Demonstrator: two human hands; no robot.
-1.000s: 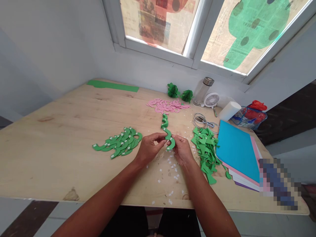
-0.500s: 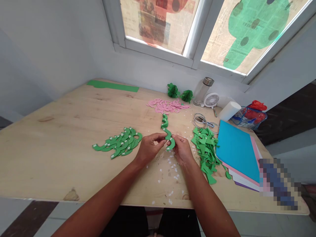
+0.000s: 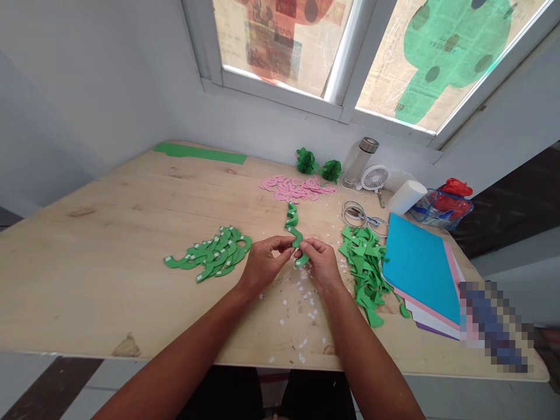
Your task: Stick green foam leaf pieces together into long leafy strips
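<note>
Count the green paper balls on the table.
2. One green ball stands at the table's far edge, below the window. The other sits just right of it, beside the bottle. Nothing seems to hide more.

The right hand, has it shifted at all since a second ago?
Yes, slightly: the right hand has edged up the table, toward the pink paper pieces, still pinching the green chain.

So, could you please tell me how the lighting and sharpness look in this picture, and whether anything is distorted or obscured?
Head view: soft daylight through the paper-covered window; no harsh glare on the table; straight edges bow from wide-angle distortion; the left hand, right hand and the green chain they pinch look sharp; a pixelated patch hides the lower right corner.
</note>
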